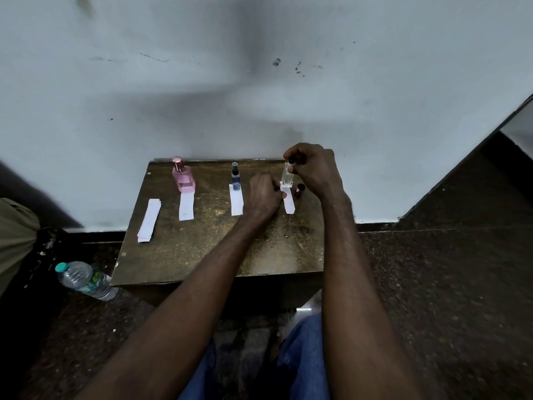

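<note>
Last of three, likely: right hand point(314, 171) pinches clear bottle point(287, 176), centre-right; left hand point(264, 194) pinches its strip point(289, 205); pink bottle point(183, 177), blue bottle point(236, 178) look done.

No readable text anywhere; water bottle label point(93, 280) seemingly too blurred

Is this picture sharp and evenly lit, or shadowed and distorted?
Head view: dim light; a soft dark shadow on the wall; wide lens bends the edges; the right hand and clear bottle look fairly sharp.
</note>
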